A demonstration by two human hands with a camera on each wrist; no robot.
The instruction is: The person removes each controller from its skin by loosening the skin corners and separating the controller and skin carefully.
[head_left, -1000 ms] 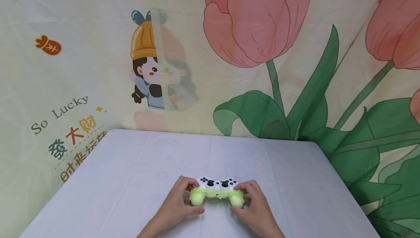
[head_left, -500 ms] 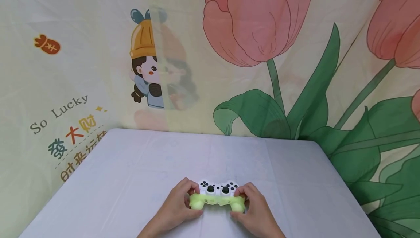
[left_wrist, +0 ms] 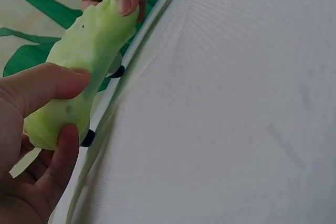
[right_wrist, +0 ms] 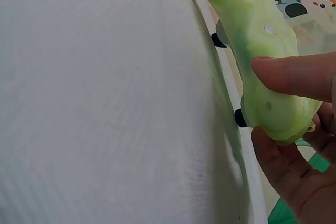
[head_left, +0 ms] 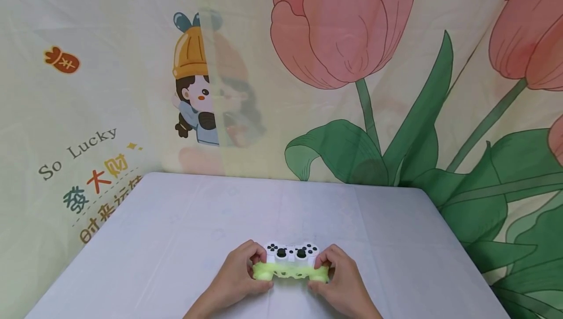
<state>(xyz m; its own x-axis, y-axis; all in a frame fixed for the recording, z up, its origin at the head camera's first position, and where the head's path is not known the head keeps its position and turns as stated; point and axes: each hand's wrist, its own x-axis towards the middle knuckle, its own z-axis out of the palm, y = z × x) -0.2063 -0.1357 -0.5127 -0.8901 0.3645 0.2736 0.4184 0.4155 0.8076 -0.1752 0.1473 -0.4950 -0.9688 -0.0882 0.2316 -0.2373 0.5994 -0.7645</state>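
Note:
A white game controller [head_left: 291, 251] with black buttons and thumbsticks is held low over the front middle of the table. A translucent yellow-green rubbery cover [head_left: 290, 271] wraps its lower part and both handles, leaving the white button face bare. My left hand [head_left: 239, 272] grips the left handle, fingers at its upper edge and thumb beneath. On the other side my right hand [head_left: 343, 276] holds the right handle the same way. In the left wrist view the thumb presses the cover [left_wrist: 79, 51] on the underside; the right wrist view shows the right thumb on the cover [right_wrist: 262, 40] likewise.
A table [head_left: 211, 221] under a white cloth spreads around the hands. Behind it hangs a curtain [head_left: 246, 162] printed with pink tulips, green leaves, a cartoon figure and lettering.
The controller has tipped so its button face shows more toward the head camera, and its handles now look shorter. Both hands have shifted slightly downward, keeping their grip.

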